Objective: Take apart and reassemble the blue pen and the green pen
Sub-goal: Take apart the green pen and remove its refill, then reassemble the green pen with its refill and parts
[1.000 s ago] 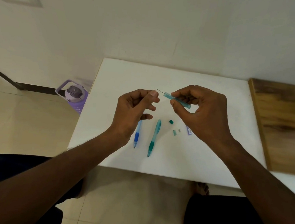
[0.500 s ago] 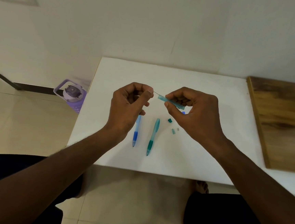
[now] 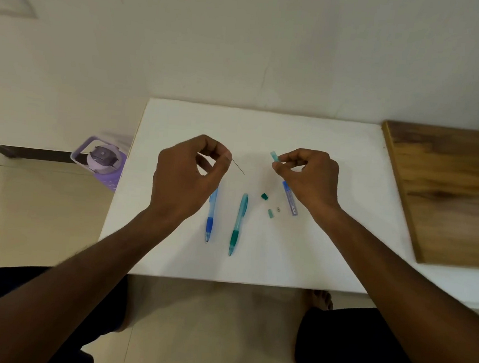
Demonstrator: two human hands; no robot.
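The blue pen and the green pen lie side by side on the white table, tips toward me. My left hand pinches a thin dark lead above the blue pen. My right hand grips a teal tube, most of it hidden in the fingers. A blue tube lies under my right hand. A dark green cap, a small teal piece and a tiny pale piece lie between the green pen and the blue tube.
A wooden board covers the table's right side. A purple bottle stands on the floor left of the table. The wall is right behind the table's far edge.
My hands have moved apart. The thin lead has come out of the teal tube and stays with my left hand. The tube went right with my right hand.
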